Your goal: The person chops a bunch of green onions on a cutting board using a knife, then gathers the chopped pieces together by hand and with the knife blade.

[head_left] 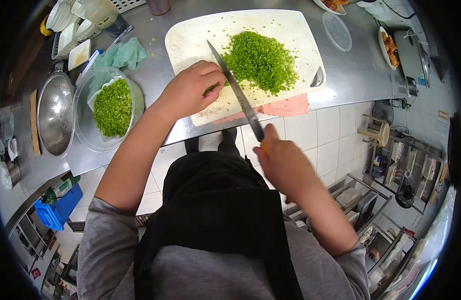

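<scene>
On the white cutting board (pixel 200 30), my left hand (pixel 198 90) is closed around a small bunch of green onion (pixel 209 90), its fingers curled beside the blade. My right hand (pixel 285 162) grips the handle of a long knife (pixel 238 90), whose blade slants up and left across the board. Just right of the blade lies a pile of finely chopped green onion (pixel 263 62). Under the board's near edge, a pink cloth (pixel 290 106) sticks out.
Left of the board stand a clear round tub (pixel 136 102) of chopped green onion, a metal colander (pixel 55 115) and a green cloth (pixel 125 53). A clear lid (pixel 337 31) and a dish of fried food (pixel 389 50) lie to the right. Metal shelving (pixel 405 160) stands at far right.
</scene>
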Action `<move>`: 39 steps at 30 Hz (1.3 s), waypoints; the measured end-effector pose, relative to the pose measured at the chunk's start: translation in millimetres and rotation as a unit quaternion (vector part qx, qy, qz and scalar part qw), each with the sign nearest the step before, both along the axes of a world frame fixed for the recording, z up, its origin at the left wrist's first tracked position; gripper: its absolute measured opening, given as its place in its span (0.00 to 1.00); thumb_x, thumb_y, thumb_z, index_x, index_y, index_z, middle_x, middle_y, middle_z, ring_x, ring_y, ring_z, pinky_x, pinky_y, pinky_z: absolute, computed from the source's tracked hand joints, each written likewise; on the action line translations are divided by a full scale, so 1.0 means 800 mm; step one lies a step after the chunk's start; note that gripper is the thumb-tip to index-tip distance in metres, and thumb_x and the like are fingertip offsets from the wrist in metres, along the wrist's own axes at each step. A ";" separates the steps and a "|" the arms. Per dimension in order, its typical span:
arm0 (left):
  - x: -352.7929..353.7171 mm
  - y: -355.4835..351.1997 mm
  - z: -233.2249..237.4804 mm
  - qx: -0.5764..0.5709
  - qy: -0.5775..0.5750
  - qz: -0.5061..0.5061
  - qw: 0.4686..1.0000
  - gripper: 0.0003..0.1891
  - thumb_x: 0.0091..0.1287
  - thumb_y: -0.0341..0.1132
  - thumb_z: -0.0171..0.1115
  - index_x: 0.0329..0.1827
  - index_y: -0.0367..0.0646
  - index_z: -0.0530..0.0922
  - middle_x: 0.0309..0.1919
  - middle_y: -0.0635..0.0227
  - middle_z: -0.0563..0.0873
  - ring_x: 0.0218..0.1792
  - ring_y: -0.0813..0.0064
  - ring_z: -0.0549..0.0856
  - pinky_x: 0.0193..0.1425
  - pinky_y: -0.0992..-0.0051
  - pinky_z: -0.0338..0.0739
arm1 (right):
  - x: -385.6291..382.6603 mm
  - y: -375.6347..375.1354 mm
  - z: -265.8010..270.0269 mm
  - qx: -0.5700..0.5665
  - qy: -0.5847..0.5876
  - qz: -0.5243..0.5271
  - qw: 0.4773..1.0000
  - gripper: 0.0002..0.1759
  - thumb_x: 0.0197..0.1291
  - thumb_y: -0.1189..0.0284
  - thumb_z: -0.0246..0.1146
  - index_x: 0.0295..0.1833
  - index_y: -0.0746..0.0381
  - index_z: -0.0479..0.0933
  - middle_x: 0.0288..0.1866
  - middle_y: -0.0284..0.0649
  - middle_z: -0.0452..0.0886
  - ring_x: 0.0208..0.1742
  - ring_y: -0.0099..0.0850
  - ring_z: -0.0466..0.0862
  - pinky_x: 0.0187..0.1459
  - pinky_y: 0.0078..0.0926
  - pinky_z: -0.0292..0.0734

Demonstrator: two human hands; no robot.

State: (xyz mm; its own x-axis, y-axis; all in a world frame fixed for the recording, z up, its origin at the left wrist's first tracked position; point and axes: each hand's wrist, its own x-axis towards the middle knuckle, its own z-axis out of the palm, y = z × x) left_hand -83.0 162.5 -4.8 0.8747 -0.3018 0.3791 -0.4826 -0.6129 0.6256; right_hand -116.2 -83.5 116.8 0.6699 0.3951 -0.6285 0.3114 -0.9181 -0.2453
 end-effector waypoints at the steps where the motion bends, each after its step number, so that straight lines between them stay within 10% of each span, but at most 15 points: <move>1: 0.000 0.000 0.000 0.001 -0.002 0.001 1.000 0.07 0.60 0.25 0.68 0.39 0.41 0.80 0.42 0.63 0.83 0.46 0.59 0.83 0.50 0.65 0.80 | -0.007 0.005 -0.023 0.012 -0.023 -0.016 1.000 0.20 0.71 0.65 0.60 0.57 0.68 0.65 0.30 0.60 0.85 0.34 0.55 0.88 0.35 0.52 0.85; 12: -0.013 -0.002 0.010 0.007 -0.002 0.016 1.000 0.09 0.59 0.26 0.69 0.41 0.42 0.80 0.44 0.63 0.83 0.47 0.59 0.84 0.50 0.65 0.81 | 0.028 0.011 0.071 0.010 0.021 -0.001 1.000 0.17 0.72 0.68 0.59 0.55 0.71 0.67 0.34 0.60 0.85 0.40 0.59 0.87 0.43 0.54 0.83; 19: -0.011 0.003 0.005 0.000 -0.024 0.013 1.000 0.06 0.61 0.26 0.67 0.39 0.43 0.78 0.40 0.66 0.82 0.45 0.60 0.83 0.47 0.64 0.81 | -0.015 0.014 -0.043 0.015 -0.071 -0.015 0.997 0.21 0.72 0.66 0.59 0.59 0.70 0.66 0.29 0.58 0.85 0.33 0.58 0.87 0.36 0.53 0.84; 24: -0.009 0.002 0.003 -0.001 -0.028 0.008 1.000 0.07 0.60 0.26 0.68 0.38 0.42 0.78 0.39 0.66 0.82 0.45 0.61 0.83 0.47 0.64 0.81 | 0.006 0.011 0.027 0.025 -0.011 -0.013 1.000 0.19 0.72 0.65 0.58 0.58 0.68 0.66 0.30 0.59 0.85 0.35 0.57 0.88 0.37 0.55 0.83; 39: -0.008 0.003 0.005 0.000 -0.017 0.005 1.000 0.08 0.58 0.25 0.68 0.39 0.42 0.80 0.41 0.65 0.83 0.46 0.60 0.84 0.49 0.65 0.81 | -0.004 0.035 -0.041 0.043 -0.055 -0.029 0.997 0.22 0.71 0.65 0.59 0.60 0.69 0.64 0.31 0.59 0.85 0.37 0.57 0.88 0.40 0.56 0.84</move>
State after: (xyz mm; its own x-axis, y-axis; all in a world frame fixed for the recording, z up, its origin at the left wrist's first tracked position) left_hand -89.5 164.8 -1.0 0.8644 -0.2931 0.4085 -0.4973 -0.6181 0.6088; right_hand -119.2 -55.3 84.2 0.7563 0.4028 -0.5156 0.2875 -0.9124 -0.2912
